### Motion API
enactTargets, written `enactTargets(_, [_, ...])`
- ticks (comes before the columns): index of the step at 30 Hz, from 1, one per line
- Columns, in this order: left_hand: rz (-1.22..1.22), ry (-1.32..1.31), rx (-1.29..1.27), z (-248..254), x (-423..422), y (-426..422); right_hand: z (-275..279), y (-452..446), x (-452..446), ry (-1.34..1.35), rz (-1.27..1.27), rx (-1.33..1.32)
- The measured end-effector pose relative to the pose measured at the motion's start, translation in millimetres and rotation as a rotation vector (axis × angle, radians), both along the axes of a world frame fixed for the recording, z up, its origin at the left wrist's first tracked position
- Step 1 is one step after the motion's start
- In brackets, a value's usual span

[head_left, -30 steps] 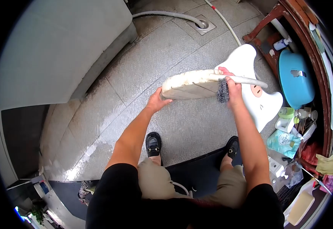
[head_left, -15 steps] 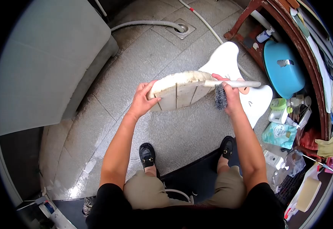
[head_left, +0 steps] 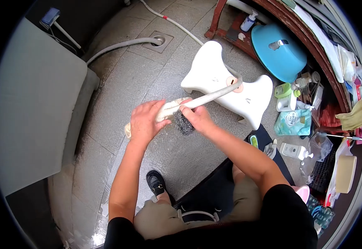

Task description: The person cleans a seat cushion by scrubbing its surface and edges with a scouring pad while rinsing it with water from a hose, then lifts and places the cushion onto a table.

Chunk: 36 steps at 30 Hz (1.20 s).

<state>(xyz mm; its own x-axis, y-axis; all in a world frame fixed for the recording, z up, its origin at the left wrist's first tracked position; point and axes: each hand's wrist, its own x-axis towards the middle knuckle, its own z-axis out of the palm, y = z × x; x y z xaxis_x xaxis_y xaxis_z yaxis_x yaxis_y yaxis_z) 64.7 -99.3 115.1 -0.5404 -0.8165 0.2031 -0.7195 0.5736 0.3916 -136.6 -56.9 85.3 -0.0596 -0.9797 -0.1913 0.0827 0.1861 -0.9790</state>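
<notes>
My left hand (head_left: 147, 121) is closed on a pale, grimy curved piece (head_left: 128, 130), seen nearly edge-on and largely covered by my hands. My right hand (head_left: 198, 119) grips a whitish hose (head_left: 208, 98) with the thumb on top. A dark grey wire scrubber (head_left: 184, 123) hangs beneath its fingers. The hose runs over a white stool (head_left: 208, 68) with a drawn face, bending near its middle. Its open end is hidden around my left hand.
Wet grey tiles surround a floor drain (head_left: 159, 40) with a grey pipe (head_left: 121, 47) in it. A blue basin (head_left: 278, 58), a red-brown wooden rack (head_left: 322, 50) and several bottles and bags line the right. A large grey cabinet-like block (head_left: 40, 99) stands left.
The curved piece has turned from showing its grooved face to nearly edge-on, moving left and down. My right hand, with hose and scrubber, has come closer to my left. The view has shifted right.
</notes>
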Motion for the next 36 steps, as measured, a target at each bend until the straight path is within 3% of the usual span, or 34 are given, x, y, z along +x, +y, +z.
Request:
enactTargets(2, [-0.069, -0.072, 0.011, 0, -5, 5, 8, 2, -3, 0.029, -0.007, 0.055])
enactTargets(4, [-0.065, 0.019, -0.163, 7, -13, 9, -2, 0, -11, -0.023, -0.003, 0.051])
enactTargets(6, [-0.052, 0.053, -0.129, -2, -19, 9, -10, -1, -18, -0.082, 0.021, 0.054])
enactTargets(11, [-0.066, 0.072, -0.142, -7, -31, 2, -23, 9, -70, 0.060, 0.278, 0.166])
enactTargets(13, [-0.040, 0.074, -0.200, -10, -32, -2, -44, 23, -104, 0.489, 0.371, 0.160])
enactTargets(15, [-0.029, 0.055, -0.177, -6, -33, -3, -45, 53, -112, 1.415, 0.298, -0.356])
enactTargets(19, [-0.049, 0.011, -0.148, -9, -39, 1, 40, 43, -89, 1.298, 0.283, -0.078])
enactTargets(21, [-0.083, -0.001, -0.130, -11, -47, 4, 66, 23, -79, 1.137, 0.045, -0.716])
enactTargets(22, [-0.110, -0.018, -0.111, -11, -48, 7, 60, 17, -78, 1.138, 0.035, -0.717])
enactTargets(24, [-0.127, -0.014, -0.119, -12, -51, 10, 29, 8, -75, 1.128, 0.315, -0.662])
enactTargets(29, [-0.101, -0.096, -0.147, -2, -54, 11, 23, 13, -83, 1.181, 0.320, -0.571])
enactTargets(31, [-0.091, -0.202, 0.013, -8, -56, 11, 32, 10, -88, 1.161, 0.300, -0.538])
enactTargets(34, [-0.073, -0.041, -0.075, -13, -54, 5, 35, 9, -81, 1.158, 0.312, -0.544])
enactTargets(36, [-0.076, -0.068, -0.116, -12, -49, 3, 34, 5, -69, 1.146, 0.316, -0.562])
